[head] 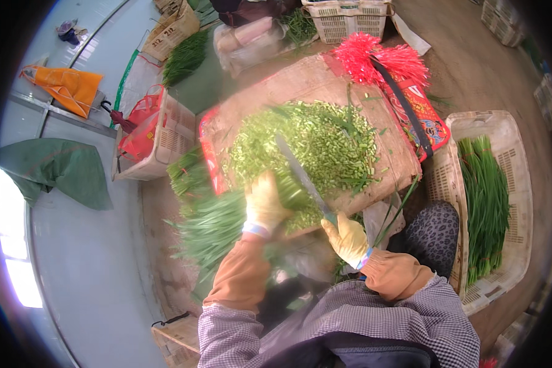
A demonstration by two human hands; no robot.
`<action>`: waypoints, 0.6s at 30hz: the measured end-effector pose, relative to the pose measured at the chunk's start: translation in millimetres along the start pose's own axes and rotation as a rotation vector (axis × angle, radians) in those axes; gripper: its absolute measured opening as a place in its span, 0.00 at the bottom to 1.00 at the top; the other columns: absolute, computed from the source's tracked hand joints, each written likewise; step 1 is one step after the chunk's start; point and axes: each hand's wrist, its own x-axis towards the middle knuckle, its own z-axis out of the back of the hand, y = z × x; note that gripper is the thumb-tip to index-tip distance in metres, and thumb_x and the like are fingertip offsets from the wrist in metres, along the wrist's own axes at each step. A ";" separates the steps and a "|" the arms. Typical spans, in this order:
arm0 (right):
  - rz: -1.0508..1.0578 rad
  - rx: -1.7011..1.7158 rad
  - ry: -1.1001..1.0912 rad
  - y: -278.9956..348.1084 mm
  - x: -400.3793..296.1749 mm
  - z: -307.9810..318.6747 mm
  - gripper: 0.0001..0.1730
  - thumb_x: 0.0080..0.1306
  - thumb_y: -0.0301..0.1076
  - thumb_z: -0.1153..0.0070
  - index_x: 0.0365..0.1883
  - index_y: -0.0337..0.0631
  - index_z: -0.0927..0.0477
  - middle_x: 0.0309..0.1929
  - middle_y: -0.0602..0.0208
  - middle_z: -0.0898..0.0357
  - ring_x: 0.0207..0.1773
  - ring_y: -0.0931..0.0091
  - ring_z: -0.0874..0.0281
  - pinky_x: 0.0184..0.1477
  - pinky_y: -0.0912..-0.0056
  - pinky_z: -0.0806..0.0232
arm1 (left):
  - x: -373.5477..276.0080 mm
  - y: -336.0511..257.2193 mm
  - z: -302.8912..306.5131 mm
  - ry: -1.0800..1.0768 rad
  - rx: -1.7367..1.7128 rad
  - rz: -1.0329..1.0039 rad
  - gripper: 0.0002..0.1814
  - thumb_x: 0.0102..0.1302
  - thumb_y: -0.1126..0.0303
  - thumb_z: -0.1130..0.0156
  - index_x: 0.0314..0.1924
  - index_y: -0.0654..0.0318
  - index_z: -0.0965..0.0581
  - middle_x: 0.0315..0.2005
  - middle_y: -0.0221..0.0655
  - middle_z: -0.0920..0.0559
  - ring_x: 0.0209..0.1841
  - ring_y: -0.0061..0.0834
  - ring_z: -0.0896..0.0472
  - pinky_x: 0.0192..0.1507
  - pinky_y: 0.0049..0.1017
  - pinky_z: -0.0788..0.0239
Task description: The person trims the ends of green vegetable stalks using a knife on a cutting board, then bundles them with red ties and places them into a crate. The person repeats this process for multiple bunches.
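Note:
My left hand, in a yellowish glove, grips a bunch of long green leafy stalks; their leaves trail to the left past the board's edge and are blurred. Gloved too, my right hand is closed round the handle of a long-bladed knife, whose blade points up and left over the cut pieces. A broad heap of short green stem pieces covers much of the worn board before me. A few long leaves lie across the heap. The stalk ends by my left hand are blurred.
On the right, a plastic crate holds tied green bundles. Red tinsel and a black strap lie at the board's far right corner. A crate with red bags stands left. Another crate is beyond the board.

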 end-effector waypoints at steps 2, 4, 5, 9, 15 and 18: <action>0.056 0.035 -0.035 9.8 -9.6 14.0 0.23 0.73 0.52 0.51 0.41 0.37 0.27 0.20 0.45 0.23 0.24 0.47 0.24 0.26 0.45 0.33 | 8.7 -0.7 3.6 0.100 -0.021 0.067 0.66 0.28 0.51 0.15 0.68 0.69 0.40 0.58 0.48 0.27 0.62 0.48 0.29 0.65 0.43 0.41; 0.095 0.069 -0.063 12.9 -14.3 13.4 0.22 0.72 0.51 0.50 0.41 0.37 0.27 0.19 0.46 0.24 0.22 0.48 0.24 0.25 0.45 0.33 | 8.7 -3.1 5.7 0.044 -0.020 0.041 0.60 0.31 0.52 0.15 0.63 0.67 0.36 0.51 0.46 0.23 0.56 0.46 0.25 0.63 0.45 0.38; 0.101 0.030 -0.064 10.6 -12.8 8.4 0.22 0.72 0.51 0.49 0.41 0.36 0.27 0.19 0.47 0.24 0.22 0.48 0.24 0.24 0.46 0.33 | 8.5 -4.2 6.2 0.016 -0.021 0.029 0.56 0.32 0.52 0.16 0.61 0.66 0.35 0.48 0.45 0.22 0.53 0.45 0.23 0.62 0.47 0.37; 0.116 -0.102 -0.060 -0.2 -9.8 -7.2 0.24 0.72 0.52 0.50 0.40 0.35 0.27 0.17 0.48 0.25 0.21 0.49 0.24 0.23 0.49 0.33 | 8.5 -8.5 9.0 0.049 0.023 0.067 0.57 0.32 0.51 0.16 0.61 0.66 0.35 0.49 0.45 0.23 0.53 0.46 0.24 0.58 0.45 0.33; 0.045 -0.140 0.020 -1.3 -5.9 -0.3 0.23 0.72 0.52 0.50 0.37 0.36 0.27 0.18 0.47 0.24 0.23 0.49 0.23 0.25 0.46 0.32 | 11.7 -8.5 5.2 0.102 0.039 0.081 0.60 0.30 0.52 0.16 0.64 0.67 0.36 0.54 0.46 0.25 0.57 0.48 0.27 0.57 0.45 0.34; 0.010 -0.129 0.020 -3.3 25.5 -29.3 0.21 0.70 0.49 0.47 0.34 0.38 0.27 0.19 0.46 0.22 0.23 0.48 0.22 0.26 0.44 0.31 | 14.9 -13.5 6.0 0.147 0.084 0.095 0.58 0.31 0.53 0.16 0.63 0.66 0.35 0.55 0.46 0.25 0.57 0.49 0.28 0.55 0.45 0.34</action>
